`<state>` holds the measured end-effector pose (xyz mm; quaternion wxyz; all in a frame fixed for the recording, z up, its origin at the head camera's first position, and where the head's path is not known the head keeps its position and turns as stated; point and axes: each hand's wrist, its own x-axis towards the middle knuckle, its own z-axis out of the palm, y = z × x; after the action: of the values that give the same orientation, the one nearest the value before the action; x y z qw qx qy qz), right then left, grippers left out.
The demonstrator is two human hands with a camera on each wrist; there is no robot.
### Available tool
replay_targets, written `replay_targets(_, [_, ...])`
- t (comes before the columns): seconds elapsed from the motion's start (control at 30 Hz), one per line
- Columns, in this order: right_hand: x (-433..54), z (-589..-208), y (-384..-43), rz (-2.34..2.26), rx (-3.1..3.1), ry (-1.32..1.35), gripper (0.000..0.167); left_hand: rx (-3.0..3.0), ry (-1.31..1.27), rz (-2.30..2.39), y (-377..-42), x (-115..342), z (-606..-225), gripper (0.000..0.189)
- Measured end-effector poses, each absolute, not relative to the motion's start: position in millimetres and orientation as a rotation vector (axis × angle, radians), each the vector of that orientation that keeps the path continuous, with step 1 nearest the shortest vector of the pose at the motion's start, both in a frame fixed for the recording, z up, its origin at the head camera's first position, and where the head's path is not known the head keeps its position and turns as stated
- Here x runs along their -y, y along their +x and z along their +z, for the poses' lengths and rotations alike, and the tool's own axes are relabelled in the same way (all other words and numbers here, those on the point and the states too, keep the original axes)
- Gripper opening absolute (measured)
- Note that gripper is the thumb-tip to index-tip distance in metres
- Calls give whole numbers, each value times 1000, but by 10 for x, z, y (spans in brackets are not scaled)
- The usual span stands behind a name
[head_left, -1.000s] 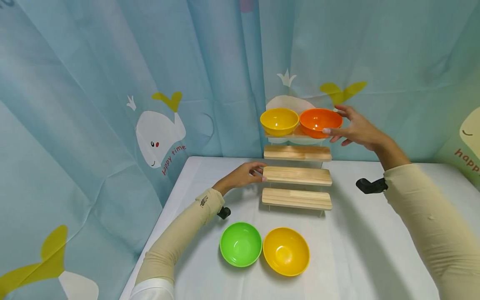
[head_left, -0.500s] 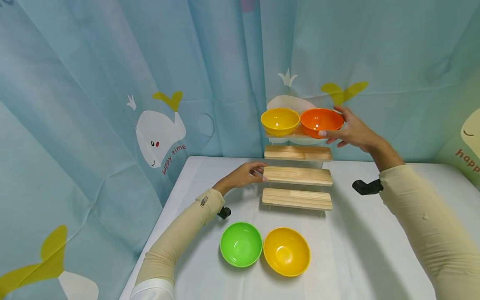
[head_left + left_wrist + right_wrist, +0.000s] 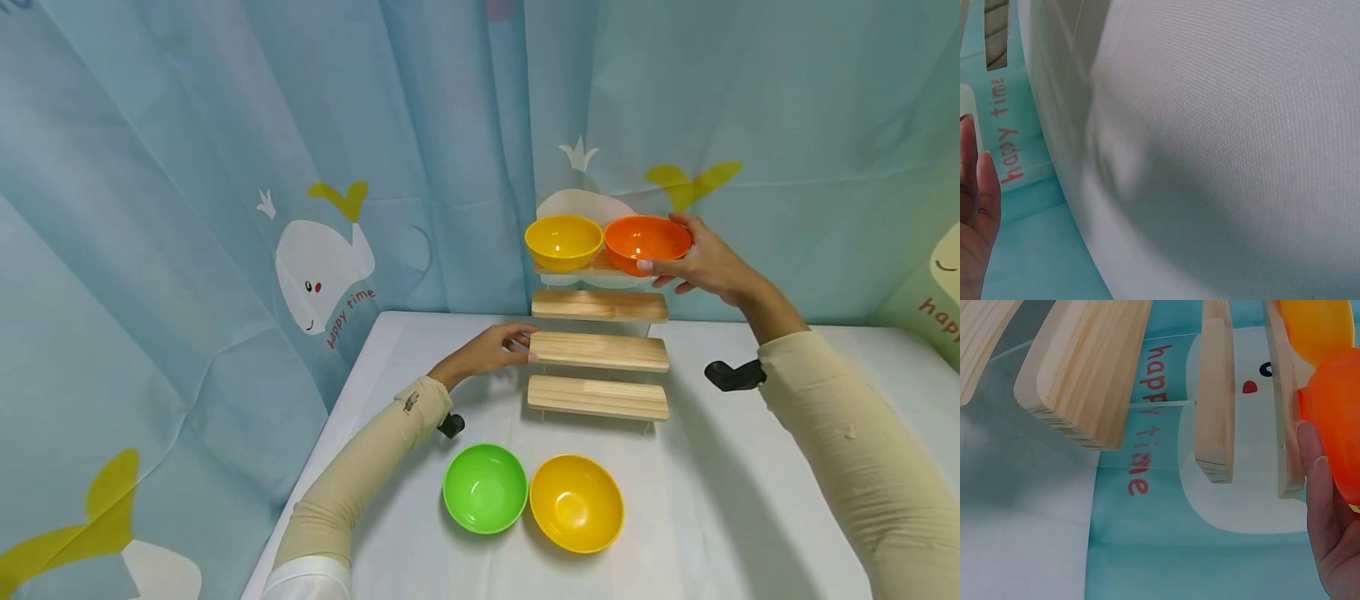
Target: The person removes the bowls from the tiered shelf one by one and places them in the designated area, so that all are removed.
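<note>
Four-tiered wooden display rack point(image 3: 600, 351) stands with a yellow bowl point(image 3: 564, 243) and an orange bowl point(image 3: 648, 240) side by side on its top tier. My right hand point(image 3: 708, 260) holds the orange bowl at its right side, thumb in front and index finger at the back rim; the right wrist view shows fingers against the bowl's side point(image 3: 1338, 425). At the left end of a lower board, my left hand point(image 3: 487, 350) grips the rack between thumb and fingers. In the left wrist view only part of this hand point(image 3: 975, 219) shows, its contact out of frame.
Nearer on the white-covered table point(image 3: 712, 533), a green bowl point(image 3: 486, 489) and a larger yellow-orange bowl point(image 3: 577, 504) sit next to each other. A blue whale-print curtain point(image 3: 450, 167) hangs behind and to the left.
My right hand has moved slightly left and closed in on the orange bowl's side. The left hand stays at the rack, and the bowls keep their places.
</note>
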<state>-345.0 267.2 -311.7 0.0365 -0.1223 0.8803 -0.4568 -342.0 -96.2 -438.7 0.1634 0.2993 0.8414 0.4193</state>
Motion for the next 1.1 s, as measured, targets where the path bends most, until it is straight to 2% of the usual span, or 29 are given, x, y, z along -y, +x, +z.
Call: replay_targets(1.1, [-2703,-3158,-3426,-1594,-2641,-396,98,-2414,845,1174,-3431,976,-4401,58])
